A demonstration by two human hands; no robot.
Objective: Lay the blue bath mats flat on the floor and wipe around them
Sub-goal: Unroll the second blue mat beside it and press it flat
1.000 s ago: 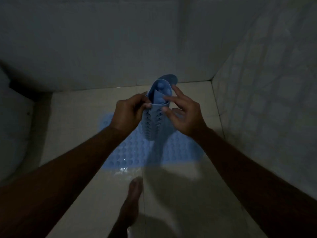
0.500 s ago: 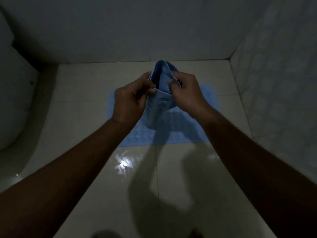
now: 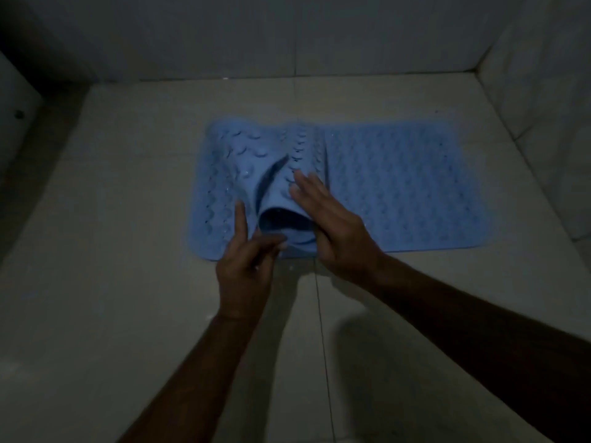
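Note:
One blue bath mat (image 3: 399,187) lies flat on the pale tiled floor (image 3: 128,314), reaching toward the right wall. A second blue bath mat (image 3: 224,187) rests over its left part, suction cups up, with its middle still curled into a raised loop (image 3: 281,219). My left hand (image 3: 246,270) is at the near edge of that loop, fingertips pinching the mat's rim, index finger pointing up. My right hand (image 3: 332,219) lies on the right side of the loop, fingers spread and flat against it.
A white toilet (image 3: 16,100) stands at the far left. A plain wall (image 3: 287,33) closes the back and a tiled wall (image 3: 543,91) the right, close to the flat mat's end. Bare floor tiles stretch in front of the mats.
The rolled mat, held up in both hands before, has come down onto the floor and partly unrolled to the left. My right hand has let go and flattened on it.

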